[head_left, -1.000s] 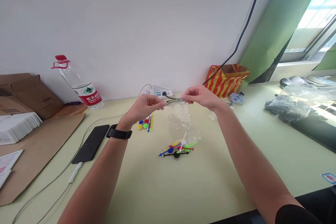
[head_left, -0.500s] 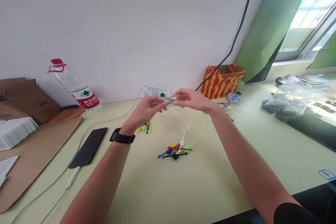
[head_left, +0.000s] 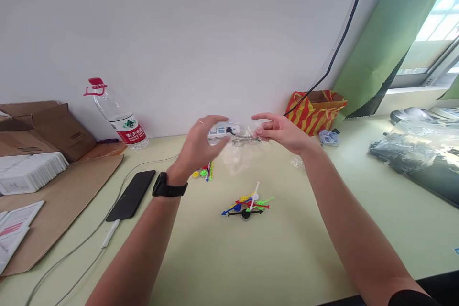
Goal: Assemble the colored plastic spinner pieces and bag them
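A crinkled clear plastic bag (head_left: pixel 236 155) hangs above the table, its top edge pinched between the thumb and fingers of my right hand (head_left: pixel 281 133), whose index finger sticks out. Left of the bag, my left hand (head_left: pixel 204 142) is open, thumb and fingers apart with nothing between them. Below on the table lies a loose pile of coloured arrow spinners, a black spinner (head_left: pixel 245 213) at its front; blue, red, yellow, green and white ones overlap behind it. Farther back, near my left wrist, are more small discs (head_left: pixel 203 173) and coloured arrows (head_left: pixel 210 171).
A power strip (head_left: pixel 218 130) lies by the wall. At left are a water bottle (head_left: pixel 131 131), a black phone (head_left: pixel 132 195) on a cable, cardboard (head_left: pixel 71 201) and white stacked pieces (head_left: pixel 32 172). At right stand a striped bag (head_left: pixel 308 117) and plastic-wrapped items (head_left: pixel 412 146).
My hands have moved apart. My left hand has let go of the clear bag and spread open, while my right keeps hold of it. The view has shifted slightly left.
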A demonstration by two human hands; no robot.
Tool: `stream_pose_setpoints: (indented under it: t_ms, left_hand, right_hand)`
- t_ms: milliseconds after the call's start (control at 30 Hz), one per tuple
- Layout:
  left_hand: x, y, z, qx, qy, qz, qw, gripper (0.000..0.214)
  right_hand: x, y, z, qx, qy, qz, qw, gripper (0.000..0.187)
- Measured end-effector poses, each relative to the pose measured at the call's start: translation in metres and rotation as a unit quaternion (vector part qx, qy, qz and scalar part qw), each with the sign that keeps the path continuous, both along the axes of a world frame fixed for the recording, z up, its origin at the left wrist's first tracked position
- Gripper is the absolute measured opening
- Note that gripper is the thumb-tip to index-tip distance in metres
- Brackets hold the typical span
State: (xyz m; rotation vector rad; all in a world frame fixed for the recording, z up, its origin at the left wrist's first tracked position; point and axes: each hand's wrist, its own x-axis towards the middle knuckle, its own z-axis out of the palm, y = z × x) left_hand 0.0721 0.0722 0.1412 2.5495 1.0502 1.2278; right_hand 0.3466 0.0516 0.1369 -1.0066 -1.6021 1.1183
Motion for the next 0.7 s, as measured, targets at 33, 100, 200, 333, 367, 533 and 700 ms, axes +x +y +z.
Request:
stream_pose_setpoints:
  t_ms: [33, 100, 200, 333, 367, 533, 700]
  left_hand:
    - [0.007, -0.011, 0.005, 0.015, 0.036, -0.053, 0.998, 0.033]
    - [0.02, -0.032, 0.012, 0.028, 0.102, -0.131, 0.986, 0.032]
    - [0.03, -0.051, 0.018, 0.061, 0.155, -0.156, 0.974, 0.037]
    - [0.031, -0.056, 0.018, 0.088, 0.193, -0.14, 0.967, 0.031]
    - [0.031, -0.056, 0.018, 0.092, 0.198, -0.136, 0.966, 0.026]
    - [0.033, -0.056, 0.019, 0.092, 0.146, -0.135, 0.976, 0.01]
    - [0.031, -0.056, 0.019, 0.046, 0.062, -0.094, 0.993, 0.006]
  right_hand:
    - [-0.003, -0.004, 0.003, 0.003, -0.01, 0.005, 1.0, 0.051]
    - [-0.009, -0.012, 0.009, 0.01, -0.036, 0.02, 0.999, 0.045]
    - [-0.015, -0.022, 0.018, 0.022, -0.065, 0.041, 0.997, 0.039]
    - [-0.021, -0.032, 0.027, 0.033, -0.059, 0.05, 0.996, 0.041]
    - [-0.022, -0.033, 0.027, 0.034, -0.057, 0.053, 0.996, 0.041]
    - [-0.014, -0.023, 0.019, 0.062, -0.016, 0.106, 0.992, 0.05]
    - [0.003, 0.0, -0.008, 0.025, 0.023, 0.295, 0.955, 0.092]
